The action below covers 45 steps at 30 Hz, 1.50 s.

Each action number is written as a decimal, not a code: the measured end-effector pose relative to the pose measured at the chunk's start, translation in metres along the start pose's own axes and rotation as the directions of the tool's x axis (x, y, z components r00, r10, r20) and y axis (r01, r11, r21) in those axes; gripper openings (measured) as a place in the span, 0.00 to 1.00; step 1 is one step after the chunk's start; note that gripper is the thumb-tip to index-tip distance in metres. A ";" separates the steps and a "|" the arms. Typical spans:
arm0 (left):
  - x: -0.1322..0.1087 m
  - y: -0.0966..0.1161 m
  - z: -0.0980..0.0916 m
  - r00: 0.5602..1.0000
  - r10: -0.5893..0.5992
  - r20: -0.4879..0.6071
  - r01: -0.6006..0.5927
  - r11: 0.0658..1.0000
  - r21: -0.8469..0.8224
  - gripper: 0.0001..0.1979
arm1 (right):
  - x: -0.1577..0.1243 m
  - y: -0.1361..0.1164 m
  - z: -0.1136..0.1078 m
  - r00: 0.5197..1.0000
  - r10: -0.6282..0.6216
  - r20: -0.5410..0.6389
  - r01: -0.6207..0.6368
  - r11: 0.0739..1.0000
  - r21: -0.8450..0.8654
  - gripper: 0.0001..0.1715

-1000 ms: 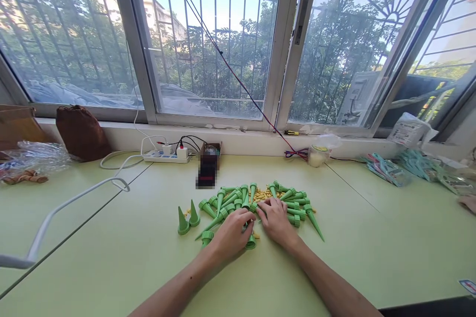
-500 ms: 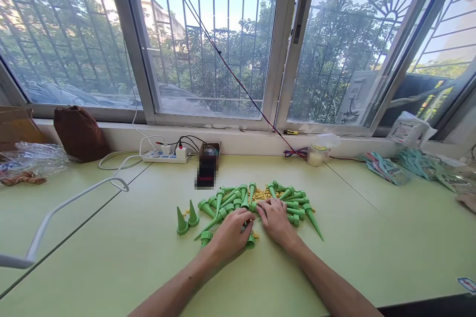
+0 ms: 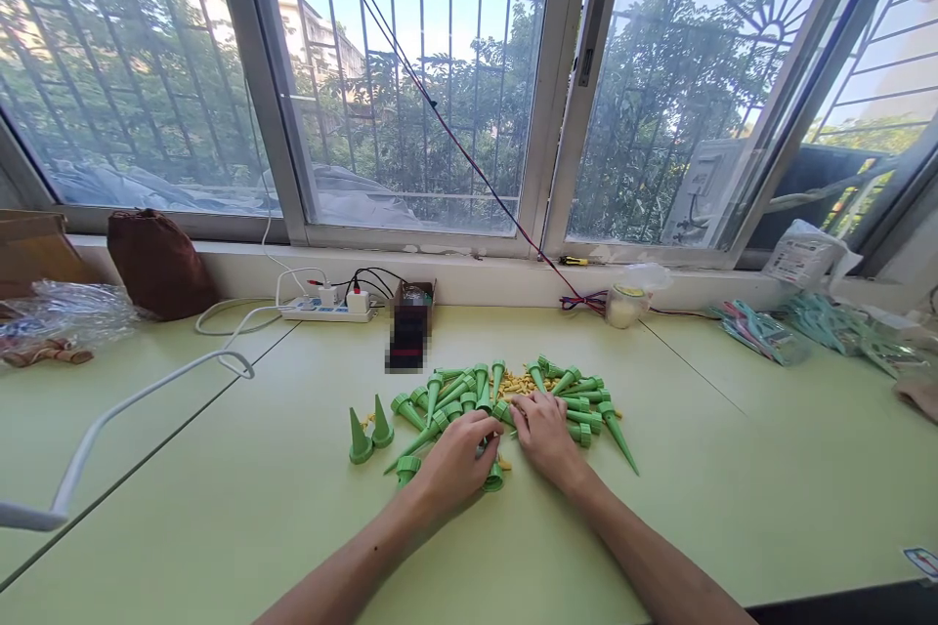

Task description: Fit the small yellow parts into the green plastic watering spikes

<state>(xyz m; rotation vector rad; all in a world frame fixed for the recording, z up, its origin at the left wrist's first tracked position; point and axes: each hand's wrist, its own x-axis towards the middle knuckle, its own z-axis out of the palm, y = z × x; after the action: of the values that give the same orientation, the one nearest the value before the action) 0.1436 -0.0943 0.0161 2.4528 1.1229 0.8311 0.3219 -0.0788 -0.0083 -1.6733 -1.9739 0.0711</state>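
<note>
A heap of green plastic cone spikes lies on the pale green table, mixed with small yellow pieces. My left hand is curled around one green spike, whose round end sticks out below my fingers. My right hand rests at the heap's near edge, fingers bent and pinched toward the left hand; what they hold is too small to name. Two spikes stand upright to the left of the heap.
A white power strip and a small dark box sit near the window sill. A brown pouch and plastic bags lie at left. Teal packets lie at right. A white cable curves over the left table.
Almost nothing differs; both hands stay together at the near edge of the heap, with only slight finger movement.
</note>
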 end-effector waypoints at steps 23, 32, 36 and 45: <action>0.000 0.001 -0.001 1.000 0.000 -0.016 0.000 0.999 -0.043 0.13 | 0.002 0.001 0.003 1.000 0.016 0.023 -0.014 0.998 -0.060 0.18; 0.001 0.002 -0.001 1.000 -0.006 -0.006 0.006 1.000 -0.003 0.12 | 0.002 -0.001 -0.002 0.998 0.036 0.049 -0.034 0.999 -0.041 0.19; 0.002 0.003 -0.002 1.000 -0.009 0.003 0.009 1.000 0.005 0.12 | 0.002 -0.001 -0.003 0.999 0.035 0.039 -0.034 0.999 -0.026 0.16; 0.002 0.001 0.000 1.000 -0.008 0.009 0.008 1.000 0.005 0.12 | 0.002 0.000 -0.003 0.999 0.035 0.034 -0.036 0.999 0.011 0.13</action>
<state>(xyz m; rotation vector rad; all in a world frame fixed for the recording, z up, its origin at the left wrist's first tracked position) 0.1450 -0.0934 0.0174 2.4522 1.1315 0.8147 0.3231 -0.0776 -0.0054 -1.7103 -1.9644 0.1246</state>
